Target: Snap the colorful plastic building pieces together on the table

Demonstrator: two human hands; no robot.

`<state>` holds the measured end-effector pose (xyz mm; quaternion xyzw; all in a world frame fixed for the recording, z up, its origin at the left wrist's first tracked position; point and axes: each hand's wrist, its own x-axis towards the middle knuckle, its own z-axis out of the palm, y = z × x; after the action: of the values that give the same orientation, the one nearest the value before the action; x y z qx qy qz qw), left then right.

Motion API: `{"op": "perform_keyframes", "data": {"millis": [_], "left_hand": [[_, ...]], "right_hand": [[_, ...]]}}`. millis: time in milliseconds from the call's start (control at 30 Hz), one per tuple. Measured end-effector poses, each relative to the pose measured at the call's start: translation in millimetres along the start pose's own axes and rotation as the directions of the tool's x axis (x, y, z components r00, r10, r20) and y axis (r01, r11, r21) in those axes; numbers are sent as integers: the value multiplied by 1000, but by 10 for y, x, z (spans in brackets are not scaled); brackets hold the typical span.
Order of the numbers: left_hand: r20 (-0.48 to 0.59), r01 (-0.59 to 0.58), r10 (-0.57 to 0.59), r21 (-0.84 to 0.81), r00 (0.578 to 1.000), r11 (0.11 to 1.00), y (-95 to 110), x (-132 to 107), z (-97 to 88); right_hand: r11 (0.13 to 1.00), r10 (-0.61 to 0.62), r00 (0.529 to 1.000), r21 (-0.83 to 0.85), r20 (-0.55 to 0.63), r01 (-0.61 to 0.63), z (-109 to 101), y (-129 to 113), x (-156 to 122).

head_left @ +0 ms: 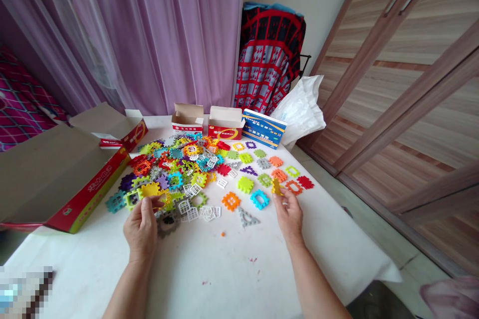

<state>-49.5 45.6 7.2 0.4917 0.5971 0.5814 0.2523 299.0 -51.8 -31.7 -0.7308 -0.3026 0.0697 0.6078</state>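
Observation:
A heap of several coloured plastic interlocking tiles (179, 164) lies on a white table (209, 269). My left hand (141, 227) is at the heap's near edge, its fingers closed on a yellow square tile (149, 190). My right hand (289, 214) is to the right, pinching a small yellow tile (277, 187) upright between thumb and fingers. Single tiles lie spread between the hands, among them an orange one (231, 200), a blue one (259, 199) and a grey triangle (247, 218).
A large open red cardboard box (56, 179) sits at the left. Two small open red-and-white boxes (187, 118) (225, 123) and a blue box (264, 128) stand at the table's back. A white plastic bag (301, 107) lies right of them. Purple curtains and a wooden wardrobe stand behind.

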Motion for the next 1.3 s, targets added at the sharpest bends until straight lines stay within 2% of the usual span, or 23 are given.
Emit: {"op": "perform_keyframes", "data": {"millis": [67,167,233,333,467,567,700,833,967,1200,1300], "left_hand": [[1,13,-13,-5,1000,1000,-19,8,0],[12,40,-39,-25,999,999,-34,11,4],[15,59,-58,-34,998,998,-26,9,8],[17,103,-102,-69,995,992,1,5,16],[32,176,-173,-140,984,974,38,3,17],[15,199,-199,-153,980,968,63,0,11],[1,200,-202,-153,979,968,82,-2,12],[-1,190,-192,-150,981,970,72,8,28],[-14,197,-201,-148,979,969,42,20,33],[-15,151,-155,-162,988,975,41,15,23],[-59,155,-170,-202,984,967,77,30,6]], "right_hand": [[1000,5,1000,10,3,-5,1,-16,-6],[985,88,996,150,-5,-87,-8,-66,3],[941,204,978,284,-45,-184,-30,-106,27],[842,382,919,444,-92,-306,-81,-152,81],[750,462,886,554,-48,-361,-136,-180,133],[745,463,885,564,-50,-358,-148,-189,108],[836,382,920,456,-84,-305,-140,-191,-47],[895,278,960,357,26,-269,-113,-159,-230],[905,250,962,327,111,-273,-90,-131,-288],[900,280,952,310,126,-305,-153,-251,-270],[898,296,950,311,99,-312,-204,-261,-272]]}}
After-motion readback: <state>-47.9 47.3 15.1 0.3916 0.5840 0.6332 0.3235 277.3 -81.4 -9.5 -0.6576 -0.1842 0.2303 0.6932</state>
